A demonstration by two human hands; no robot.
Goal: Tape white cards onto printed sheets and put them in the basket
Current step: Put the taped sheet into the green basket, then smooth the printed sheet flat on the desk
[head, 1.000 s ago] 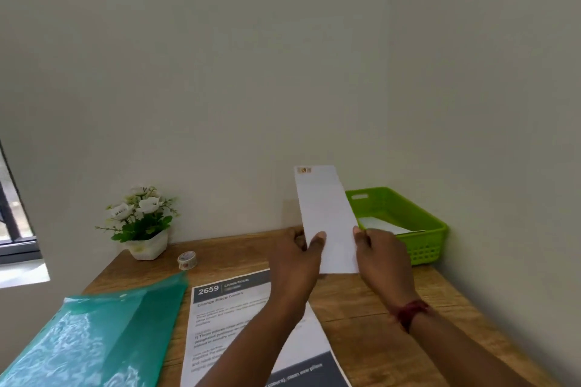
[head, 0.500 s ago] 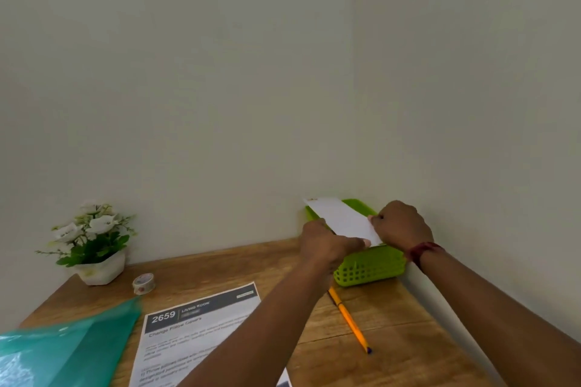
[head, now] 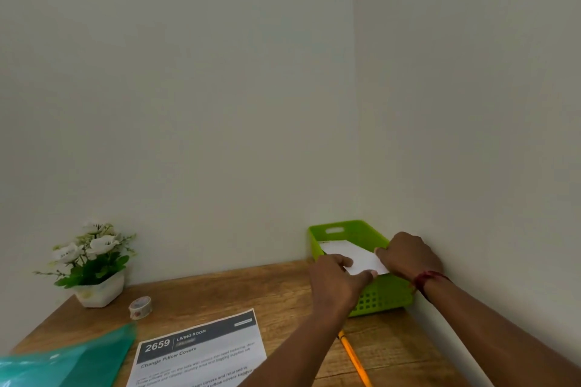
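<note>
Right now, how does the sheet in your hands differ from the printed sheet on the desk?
The held sheet is over the green basket, pinched by the left hand and right hand; the printed sheet lies flat, untouched. The held sheet shows a blank white face, the printed sheet a dark 2659 header. Both are paper.

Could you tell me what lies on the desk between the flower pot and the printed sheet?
In the head view, a roll of patterned tape sits on the desk between the flower pot and the printed sheet.
</note>
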